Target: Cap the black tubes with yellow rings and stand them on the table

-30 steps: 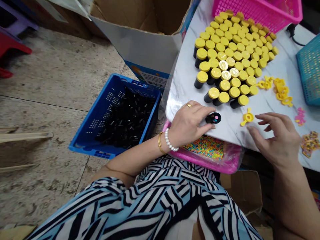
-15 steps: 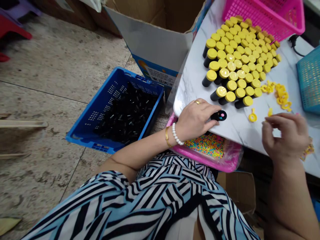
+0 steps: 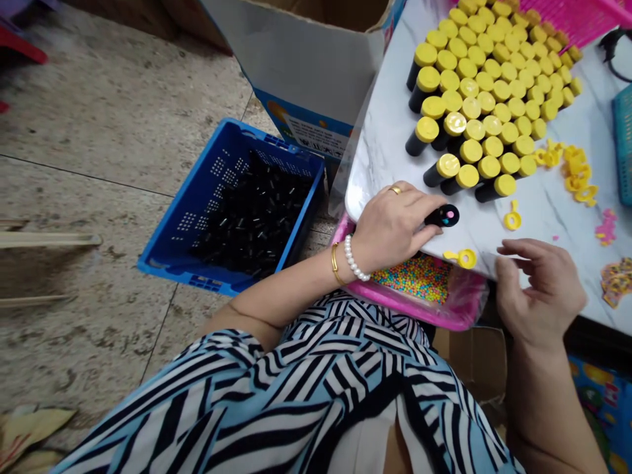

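One open black tube (image 3: pixel 440 216), landmark for this list: mouth upward, pink and blue bits (image 3: pixel 449 214) showing inside, at the near part of a pale table (image 3: pixel 380 148). Whether its base touches the tabletop I cannot tell; the hand hides it.

One left hand (image 3: pixel 395 220), immediately left of the tube: thumb and fingers closed narrowly on its sides.

One right hand (image 3: pixel 539 289), right of the tube and nearer the body: thumb and forefinger parted, remaining fingers loosely curled, nothing visible between them.

Handling note: I judge the step in hand to be steadying the tube. I would grip lightly and evenly below the rim, mouth level, since a tilt could spill the contents.

One yellow ring piece (image 3: pixel 460 257), near the tube, by the table edge; I would avoid nudging it off. A second yellow ring piece (image 3: pixel 512 212), right of the tube.

Many yellow-capped tubes (image 3: pixel 474 130), beyond the tube, grouped.

One pink tray (image 3: pixel 419 309) of coloured beads (image 3: pixel 419 280), nearer the body than the tube.

One blue crate (image 3: pixel 180 273) of black pieces (image 3: pixel 257 220), well left of the tube.
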`<move>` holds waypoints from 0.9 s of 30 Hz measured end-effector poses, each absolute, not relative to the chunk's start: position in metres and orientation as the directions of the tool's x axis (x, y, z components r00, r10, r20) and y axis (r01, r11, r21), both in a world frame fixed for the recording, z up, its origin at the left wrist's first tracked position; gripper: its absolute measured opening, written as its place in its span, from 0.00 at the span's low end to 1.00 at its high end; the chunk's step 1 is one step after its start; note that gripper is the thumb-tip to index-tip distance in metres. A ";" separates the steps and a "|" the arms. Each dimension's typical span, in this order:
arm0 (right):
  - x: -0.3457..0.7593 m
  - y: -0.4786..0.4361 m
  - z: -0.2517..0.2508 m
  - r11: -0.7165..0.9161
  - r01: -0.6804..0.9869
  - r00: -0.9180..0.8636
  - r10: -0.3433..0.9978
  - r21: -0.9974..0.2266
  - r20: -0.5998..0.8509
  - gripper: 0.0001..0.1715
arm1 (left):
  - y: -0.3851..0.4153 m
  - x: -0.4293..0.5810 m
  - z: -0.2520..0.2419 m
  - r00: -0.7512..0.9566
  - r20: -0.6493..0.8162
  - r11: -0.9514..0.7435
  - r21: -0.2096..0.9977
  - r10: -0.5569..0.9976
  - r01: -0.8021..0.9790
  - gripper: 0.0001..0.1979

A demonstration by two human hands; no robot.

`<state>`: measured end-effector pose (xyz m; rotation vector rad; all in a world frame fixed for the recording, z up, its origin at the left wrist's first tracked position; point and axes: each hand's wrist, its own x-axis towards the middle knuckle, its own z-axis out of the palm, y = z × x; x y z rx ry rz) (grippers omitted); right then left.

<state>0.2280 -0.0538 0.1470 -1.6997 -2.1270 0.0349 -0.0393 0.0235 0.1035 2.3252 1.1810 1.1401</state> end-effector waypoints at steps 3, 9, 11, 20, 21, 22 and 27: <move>0.209 -0.061 0.145 0.398 0.909 -0.350 0.890 -0.122 0.291 0.30 | 0.023 -0.039 0.105 0.348 0.499 -0.603 0.571 0.794 0.557 0.18; 0.194 -0.047 0.144 0.342 0.940 -0.316 0.878 -0.008 0.359 0.16 | 0.025 -0.038 0.107 0.379 0.472 -0.604 0.596 0.796 0.529 0.21; 0.193 -0.040 0.146 0.324 0.945 -0.319 0.882 0.044 0.346 0.15 | 0.026 -0.038 0.108 0.383 0.474 -0.609 0.591 0.793 0.529 0.22; 0.203 -0.033 0.175 -0.200 0.347 -0.008 0.976 -0.916 -0.216 0.14 | 0.025 -0.041 0.108 0.371 0.500 -0.623 0.614 0.782 0.484 0.18; 0.199 -0.029 0.175 -0.221 0.266 0.017 0.974 -0.938 -0.225 0.14 | 0.026 -0.041 0.108 0.372 0.500 -0.623 0.616 0.782 0.483 0.18; 0.194 -0.023 0.173 -0.217 0.207 0.046 0.976 -0.954 -0.212 0.14 | 0.026 -0.041 0.108 0.373 0.498 -0.622 0.615 0.783 0.484 0.18; 0.159 0.006 0.151 -0.153 0.204 0.155 0.980 -0.967 -0.122 0.15 | 0.026 -0.040 0.107 0.369 0.498 -0.618 0.597 0.785 0.511 0.16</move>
